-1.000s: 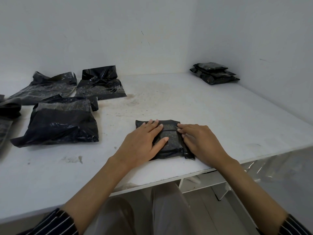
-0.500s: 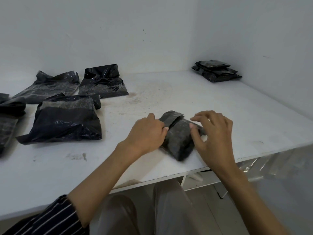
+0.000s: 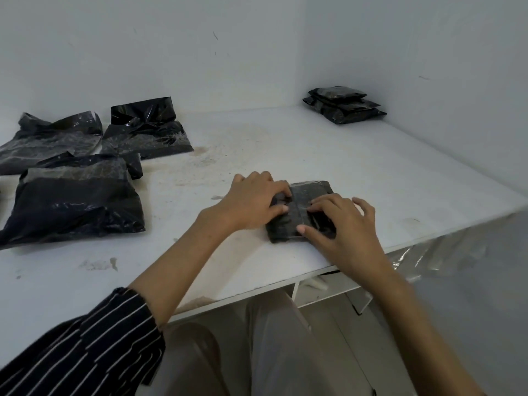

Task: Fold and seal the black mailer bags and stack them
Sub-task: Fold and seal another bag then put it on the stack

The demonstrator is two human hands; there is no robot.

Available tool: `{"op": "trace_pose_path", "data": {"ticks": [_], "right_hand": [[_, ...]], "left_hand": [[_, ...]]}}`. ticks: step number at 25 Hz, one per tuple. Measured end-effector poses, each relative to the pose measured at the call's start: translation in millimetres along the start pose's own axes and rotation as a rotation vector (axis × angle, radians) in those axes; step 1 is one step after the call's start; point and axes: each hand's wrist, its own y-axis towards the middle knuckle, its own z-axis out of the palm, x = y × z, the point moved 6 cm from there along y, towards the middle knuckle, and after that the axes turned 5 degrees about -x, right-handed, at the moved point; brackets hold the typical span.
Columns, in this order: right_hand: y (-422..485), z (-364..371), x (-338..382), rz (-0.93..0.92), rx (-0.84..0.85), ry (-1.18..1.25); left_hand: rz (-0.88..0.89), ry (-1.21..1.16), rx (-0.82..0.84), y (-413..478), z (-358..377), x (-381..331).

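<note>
- Table [image 3: 357, 167]: white top set into a corner between two white walls, with brownish smudges [image 3: 98, 264] near its front left
- Folded mailer bag [image 3: 311, 191]: one, a compact black packet lying flat near the front edge of the table, directly before the person; both hands cover much of its upper face
- Left hand [image 3: 254, 200]: fingers curled together over the left part of the packet, thumb tip against the same fold, pinching it
- Right hand [image 3: 347, 227]: fingers spread apart and arched; index fingertip and thumb press on the right part of the packet, the remaining fingers lifted off it
- Stack of sealed bags [image 3: 343, 107]: one stack, three packets countable, in the far right corner of the table, close to both walls and well apart from the hands
- Unfolded bags: three in view on the left of the table, one at the front [image 3: 74, 207], two behind it [image 3: 48, 141] [image 3: 145, 132], edges overlapping or touching
- Clear plastic film [image 3: 428, 255]: hangs off the table's right front edge
- Striped sleeve [image 3: 85, 344]: dark with white lines, on the left arm only, pushed above the forearm
- Light trousers [image 3: 271, 352]: the person's knees, below the table edge
</note>
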Motion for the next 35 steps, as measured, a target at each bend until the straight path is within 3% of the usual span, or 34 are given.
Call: {"op": "trace_pose_path", "data": {"ticks": [3, 8, 12, 17, 23, 25, 29, 31, 35], "right_hand": [[10, -10, -32, 0.045, 0.071, 0.08], [4, -25, -46, 0.137, -0.128, 0.006], [7, -17, -55, 0.218, -0.063, 0.079], [19, -21, -67, 0.234, 0.025, 0.15], [28, -19, -85, 0.289, 0.006, 0.191], [22, -28, -92, 0.343, -0.078, 0.325], [-22, -66, -104, 0.523, -0.473, 0.585], [-53, -70, -110, 0.64, -0.594, 0.683], [-100, -52, -122, 0.845, -0.585, 0.698]], "left_hand": [[0.042, 0.049, -0.067, 6, -3, -7], [0.096, -0.117, -0.121, 11, 10, -21], [0.071, -0.099, -0.17, 16, 14, -29], [0.021, -0.269, -0.249, 25, 23, -33], [0.045, -0.336, -0.327, 41, 33, -37], [0.053, -0.353, -0.345, 45, 37, -38], [0.08, -0.457, -0.384, 50, 41, -37], [0.072, -0.463, -0.371, 54, 44, -38], [0.056, -0.426, -0.397, 59, 43, -41]]}}
